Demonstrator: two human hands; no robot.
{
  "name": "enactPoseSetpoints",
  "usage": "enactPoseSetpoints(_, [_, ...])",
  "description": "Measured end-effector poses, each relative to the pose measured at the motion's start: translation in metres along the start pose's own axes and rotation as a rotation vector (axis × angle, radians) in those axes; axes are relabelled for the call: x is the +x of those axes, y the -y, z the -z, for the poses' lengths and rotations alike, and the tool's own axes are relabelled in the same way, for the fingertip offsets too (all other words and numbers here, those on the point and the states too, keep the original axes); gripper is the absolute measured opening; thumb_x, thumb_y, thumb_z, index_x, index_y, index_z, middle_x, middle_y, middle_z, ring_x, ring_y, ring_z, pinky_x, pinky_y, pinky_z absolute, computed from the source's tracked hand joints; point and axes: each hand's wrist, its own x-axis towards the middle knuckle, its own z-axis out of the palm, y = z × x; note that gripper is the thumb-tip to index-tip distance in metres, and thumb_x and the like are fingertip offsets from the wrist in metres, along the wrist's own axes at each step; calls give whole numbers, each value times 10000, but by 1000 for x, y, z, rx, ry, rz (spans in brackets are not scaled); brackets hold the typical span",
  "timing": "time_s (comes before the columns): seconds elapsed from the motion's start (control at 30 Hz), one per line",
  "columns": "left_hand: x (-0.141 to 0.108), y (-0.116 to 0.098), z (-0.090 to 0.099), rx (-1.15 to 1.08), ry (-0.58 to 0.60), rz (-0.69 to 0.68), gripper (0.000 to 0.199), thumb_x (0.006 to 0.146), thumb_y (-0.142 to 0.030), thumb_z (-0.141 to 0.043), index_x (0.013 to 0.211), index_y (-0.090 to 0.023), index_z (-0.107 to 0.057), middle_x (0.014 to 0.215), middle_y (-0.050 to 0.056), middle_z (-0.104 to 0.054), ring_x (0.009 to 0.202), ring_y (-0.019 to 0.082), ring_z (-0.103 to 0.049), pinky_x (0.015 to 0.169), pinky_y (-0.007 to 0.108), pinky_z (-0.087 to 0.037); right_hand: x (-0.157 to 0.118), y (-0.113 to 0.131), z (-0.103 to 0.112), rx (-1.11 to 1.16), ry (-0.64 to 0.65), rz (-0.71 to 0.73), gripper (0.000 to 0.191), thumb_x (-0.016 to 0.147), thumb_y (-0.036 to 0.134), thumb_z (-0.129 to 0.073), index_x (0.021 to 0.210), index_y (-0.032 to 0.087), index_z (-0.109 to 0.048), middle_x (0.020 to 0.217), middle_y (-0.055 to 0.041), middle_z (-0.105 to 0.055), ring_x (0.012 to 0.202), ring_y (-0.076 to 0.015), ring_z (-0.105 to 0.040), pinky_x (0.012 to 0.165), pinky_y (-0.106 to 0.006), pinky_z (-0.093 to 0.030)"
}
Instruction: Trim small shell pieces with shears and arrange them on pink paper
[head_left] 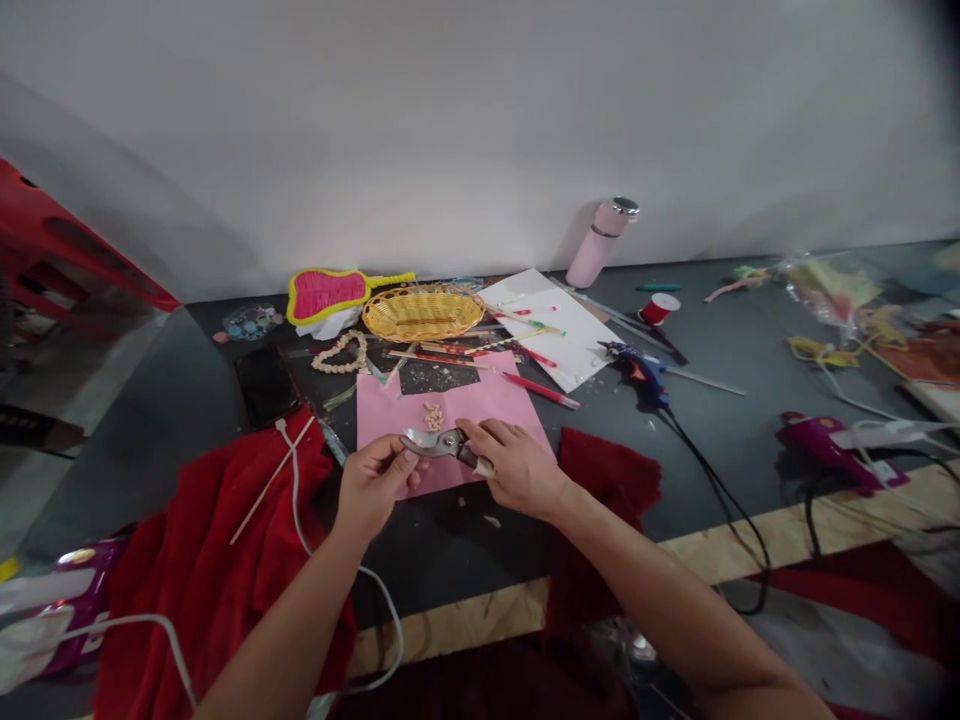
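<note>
My right hand is wrapped round the handles of a pair of pruning shears, whose blades point left. At the blade tip, my left hand is pinched closed; whatever is between its fingertips is too small to make out. Both hands are over a sheet of pink paper. Just beyond the shears, a small heap of pale short pieces lies on that paper. A heart shape made of similar pale pieces rests further back on the left.
Behind the paper are a yellow woven basket, a pink-and-yellow paddle shape and several sticks. A pink bottle stands by the wall. Right of the paper lies a blue glue gun with its cord. Red cloth and a phone are left.
</note>
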Motion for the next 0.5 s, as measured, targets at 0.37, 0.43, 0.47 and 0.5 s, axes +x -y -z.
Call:
enactPoseSetpoints(0.37, [4,-2,-4,-54,-9,20,138,779,-285,-654,752,-150,-644,626,-3,-602,554,89,-521,556,209,-415,4,-2,-11,-5,-92,-65,492,855,173,-456,1334,151,-347,1167,-130,-547,1060,-240,-509,897,-392,-421])
enactPoseSetpoints(0.43, [4,-3,-5,-40,-34,12,127,770,-278,-663,779,-153,-644,632,-12,-594,568,87,-521,576,208,-417,4,-4,-12,-1,-124,-64,377,859,180,-465,1233,147,-432,1194,-131,-545,1079,-237,-505,911,-385,-410])
enactPoseSetpoints(0.47, [4,-3,-5,-25,-46,13,126,772,-276,-661,796,-153,-646,629,-16,-589,569,85,-519,581,207,-416,4,-5,-12,-15,-122,-58,323,850,170,-473,1172,151,-472,1210,-130,-541,1083,-236,-503,915,-382,-405])
enactPoseSetpoints(0.5, [4,-3,-5,-6,-55,14,128,778,-277,-655,810,-153,-647,622,-20,-585,567,84,-515,582,205,-413,4,-5,-11,-39,-108,-49,283,837,155,-481,1119,158,-502,1228,-126,-534,1080,-235,-504,915,-379,-401])
